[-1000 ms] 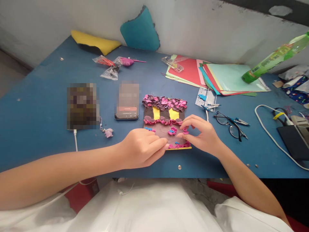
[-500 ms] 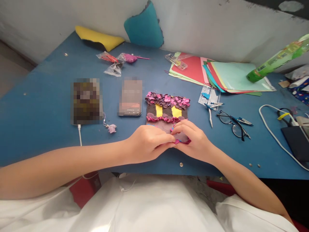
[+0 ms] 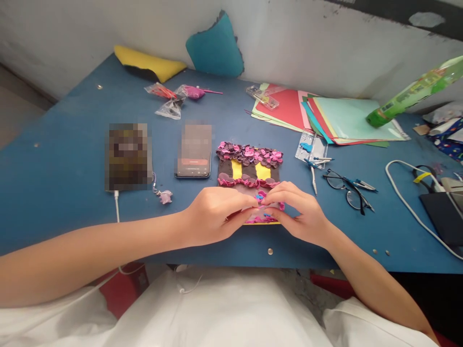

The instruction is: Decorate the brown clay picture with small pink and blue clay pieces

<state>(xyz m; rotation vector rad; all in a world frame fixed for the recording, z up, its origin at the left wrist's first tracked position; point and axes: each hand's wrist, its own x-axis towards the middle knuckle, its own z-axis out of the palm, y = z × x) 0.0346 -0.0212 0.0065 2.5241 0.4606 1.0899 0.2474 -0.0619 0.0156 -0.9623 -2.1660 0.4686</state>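
Observation:
A small panel covered in modelling clay lies flat before me. Its upper band is purple and pink petals, then black with two yellow blocks, a ruffled pink row and a mauve lower area with pink and blue bits. Over the mauve part, my left hand is closed, thumb and index finger pinched together at a blue and pink clay bit. From the other side, my right hand reaches the same spot with curled fingers, their tips almost meeting the left ones. What lies between the fingertips is too small to tell.
A phone and a blurred-out device on a white cable lie left, with a star charm. On the right are eyeglasses, compasses, coloured paper, a green bottle-like tube and a black box.
Both hands have moved slightly up the panel, away from its near edge. The panel's yellow lower edge now shows, and the right fingers have shifted up to the blue and pink bit.

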